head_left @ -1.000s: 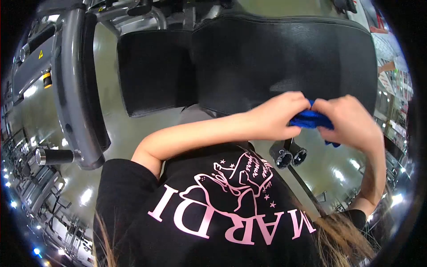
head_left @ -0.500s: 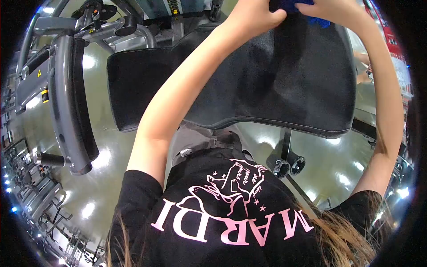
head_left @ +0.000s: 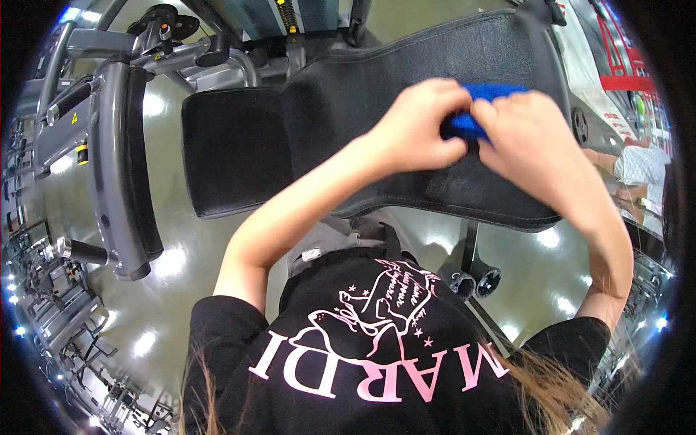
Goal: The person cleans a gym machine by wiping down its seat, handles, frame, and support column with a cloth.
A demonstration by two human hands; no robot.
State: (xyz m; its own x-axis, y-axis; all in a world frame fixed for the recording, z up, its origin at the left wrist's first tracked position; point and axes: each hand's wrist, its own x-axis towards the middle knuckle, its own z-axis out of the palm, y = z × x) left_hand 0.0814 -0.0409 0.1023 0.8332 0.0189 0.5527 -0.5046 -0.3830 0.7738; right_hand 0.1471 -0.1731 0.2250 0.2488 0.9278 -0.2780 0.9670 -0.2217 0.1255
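A blue cloth [head_left: 471,127] is bunched between my two hands, above the black padded bench [head_left: 348,94]. My left hand [head_left: 428,125] has its fingers curled round the cloth's left side. From the right, my right hand [head_left: 525,138] grips the other side, its fingers bent over the cloth and close to the left fingertips. Much of the cloth is hidden by the hands. Whether it touches the bench I cannot tell.
A grey machine arm with a black pad [head_left: 119,167] stands at the left. A weight machine [head_left: 293,22] is behind the bench. Under the bench's near edge are two round black ends [head_left: 487,281]. Another person's arm [head_left: 603,161] shows at the far right.
Both hands first moved away over the bench with the cloth, then came partway back toward my body. The cloth stays held between them. The view has shifted too.
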